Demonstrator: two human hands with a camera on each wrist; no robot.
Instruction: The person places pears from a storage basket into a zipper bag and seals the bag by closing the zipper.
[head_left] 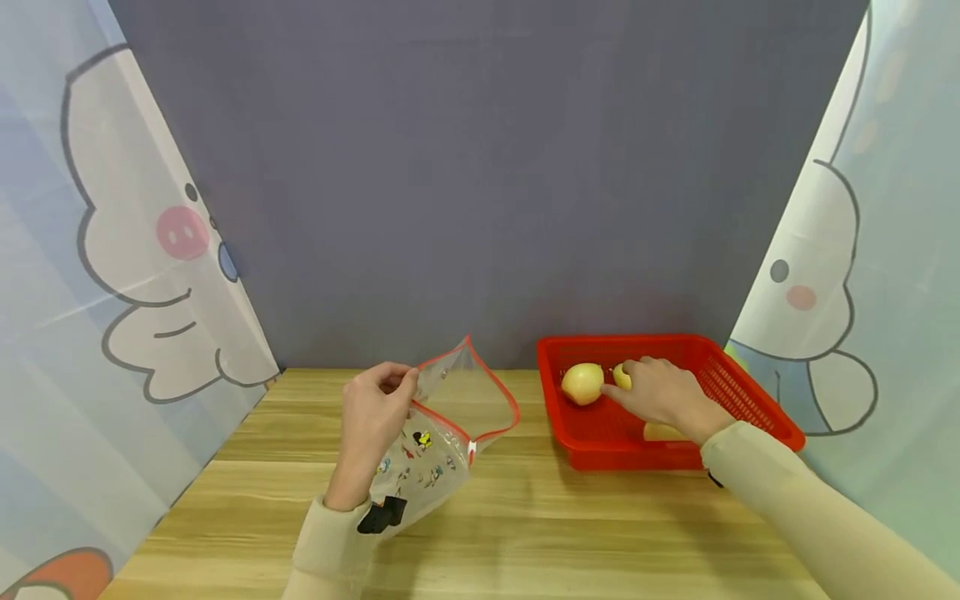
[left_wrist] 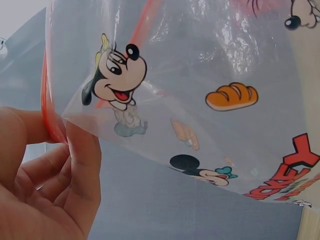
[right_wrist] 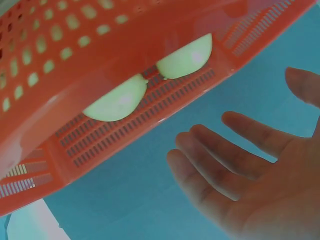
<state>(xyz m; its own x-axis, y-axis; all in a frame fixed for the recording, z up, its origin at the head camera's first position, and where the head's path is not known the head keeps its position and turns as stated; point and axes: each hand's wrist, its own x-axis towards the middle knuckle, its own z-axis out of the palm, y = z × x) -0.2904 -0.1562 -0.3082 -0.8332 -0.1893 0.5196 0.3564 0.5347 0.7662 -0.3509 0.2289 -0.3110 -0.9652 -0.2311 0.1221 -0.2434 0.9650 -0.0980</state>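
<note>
A clear zip bag point(head_left: 431, 467) with cartoon prints, a red-edged mouth and a white slider hangs from my left hand point(head_left: 378, 412). Thumb and fingers pinch its red edge point(left_wrist: 47, 107); the mouth gapes toward the right. My right hand point(head_left: 660, 392) is over the red plastic basket point(head_left: 600, 458), fingers spread and slightly bent. In the right wrist view this hand point(right_wrist: 240, 175) holds nothing. Inside the basket sit pale yellow, rounded fruits: one at the left point(head_left: 582, 383), one point(head_left: 622, 377) partly hidden behind my fingers, and another point(head_left: 662, 432) under the hand.
The basket with its slotted walls stands on the right part of the wooden table point(head_left: 510, 533), near its back edge. A dark grey curtain point(head_left: 480, 167) hangs behind, with cartoon-printed curtains point(head_left: 150, 333) on both sides.
</note>
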